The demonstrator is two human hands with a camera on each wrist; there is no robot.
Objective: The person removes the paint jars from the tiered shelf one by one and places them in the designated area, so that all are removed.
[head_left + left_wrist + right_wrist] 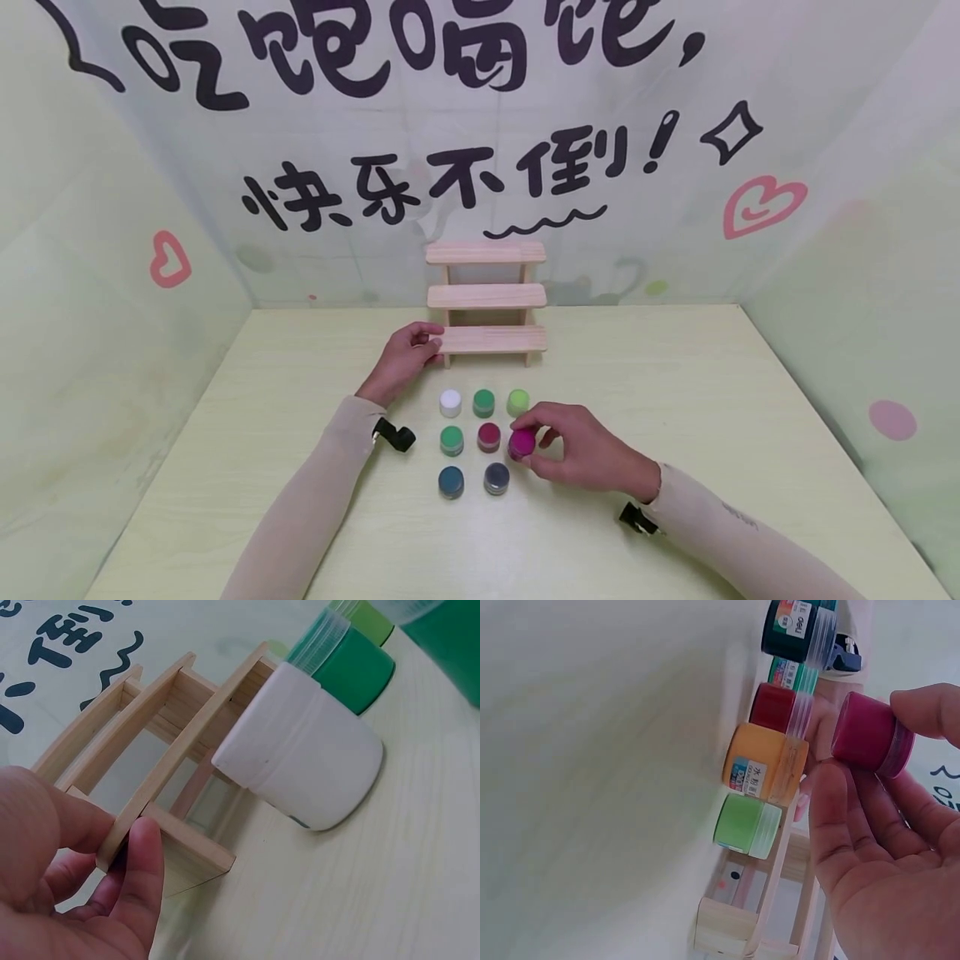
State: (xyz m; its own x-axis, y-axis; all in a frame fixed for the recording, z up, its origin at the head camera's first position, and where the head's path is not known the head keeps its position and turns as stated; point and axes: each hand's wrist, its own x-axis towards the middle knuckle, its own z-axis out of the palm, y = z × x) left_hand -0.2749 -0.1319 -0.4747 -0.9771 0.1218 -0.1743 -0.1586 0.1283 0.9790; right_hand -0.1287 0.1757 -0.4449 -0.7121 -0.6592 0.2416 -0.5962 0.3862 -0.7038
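My left hand [405, 358] grips the left end of the lowest step of a three-tier wooden stand [487, 338], thumb and fingers curled round the board's edge. In the right hand [585, 446], a small magenta paint jar [871, 735] is pinched between thumb and fingers, raised off the table. An orange paint jar [765, 763] stands below it, hidden in the head view. Around it are a light green jar [518, 403], a dark red jar [489, 437] and a dark grey jar [497, 478]. Nearest the left hand stands a white jar [300, 750].
Two green jars, one at the back [483, 403] and one at the left [452, 440], and a blue-teal jar [451, 482] complete the rows on the pale wooden table [637, 367]. Printed fabric walls [360, 125] enclose the back and sides.
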